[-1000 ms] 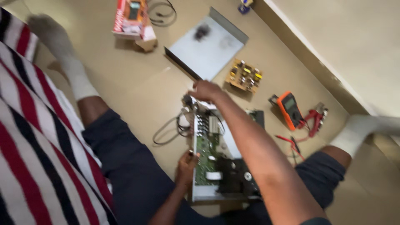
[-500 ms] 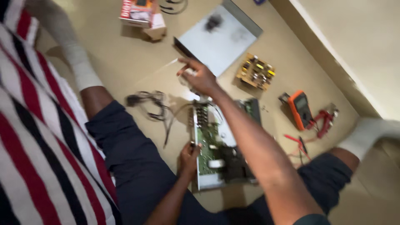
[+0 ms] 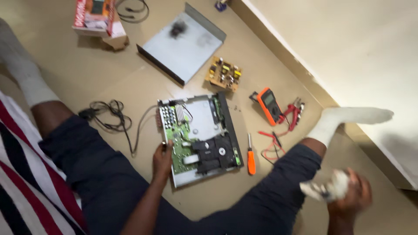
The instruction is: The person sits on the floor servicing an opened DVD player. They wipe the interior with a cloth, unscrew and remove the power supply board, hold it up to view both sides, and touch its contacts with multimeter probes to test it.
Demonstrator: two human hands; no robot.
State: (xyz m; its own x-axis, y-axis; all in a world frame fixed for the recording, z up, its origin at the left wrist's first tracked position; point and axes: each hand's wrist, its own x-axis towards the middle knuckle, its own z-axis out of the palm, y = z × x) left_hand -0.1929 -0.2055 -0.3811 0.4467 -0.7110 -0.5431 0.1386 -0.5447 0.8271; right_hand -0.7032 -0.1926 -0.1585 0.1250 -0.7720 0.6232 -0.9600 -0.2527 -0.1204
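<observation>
The left hand (image 3: 162, 160) rests on the floor (image 3: 109, 82) with its fingers (image 3: 165, 146) touching the left edge of the opened player chassis (image 3: 200, 135), lightly curled, gripping nothing. The right hand (image 3: 350, 196), well apart past the right knee, is closed around a crumpled white cloth (image 3: 324, 188). An orange screwdriver (image 3: 251, 157) lies just beside the chassis; a black cable (image 3: 109, 115) trails left.
</observation>
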